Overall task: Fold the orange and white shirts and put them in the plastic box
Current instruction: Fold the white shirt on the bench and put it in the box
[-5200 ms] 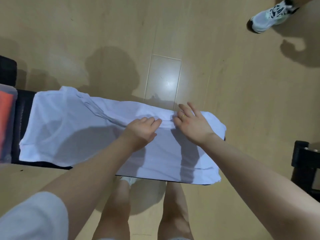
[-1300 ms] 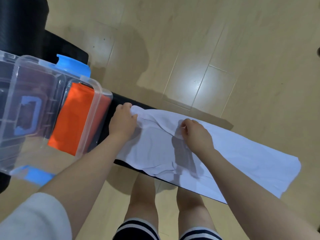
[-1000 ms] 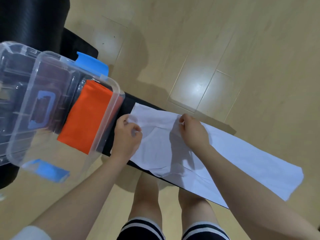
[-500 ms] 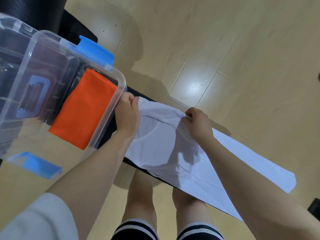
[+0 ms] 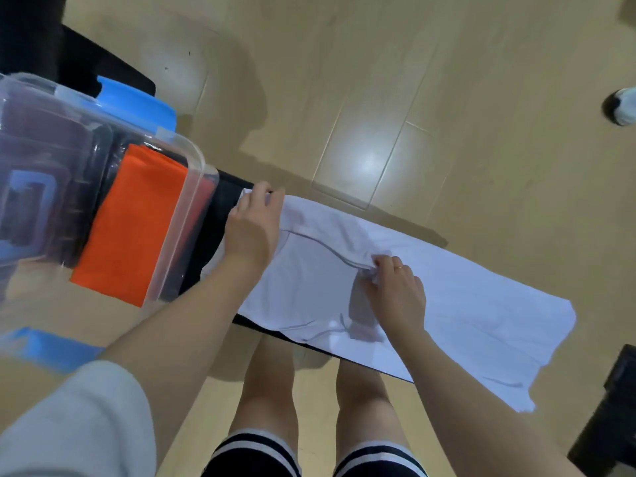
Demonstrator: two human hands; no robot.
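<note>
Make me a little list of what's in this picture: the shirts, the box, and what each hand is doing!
white shirt: spread in a long strip on a dark bench, not fully folded
orange shirt: folded, inside the box
box: clear plastic, blue latches, beside the white shirt
left hand: pinching the shirt's end nearest the box
right hand: gripping bunched cloth mid-shirt
floor: light wood

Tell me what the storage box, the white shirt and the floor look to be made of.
Storage box: clear, glossy hard plastic, since the orange shirt shows through its wall; blue clips look like opaque plastic.
White shirt: thin, matte, soft fabric, probably cotton-like knit; it creases and bunches under the right hand.
Floor: light wood-look planks with a sheen; real wood or laminate, cannot tell.
</note>
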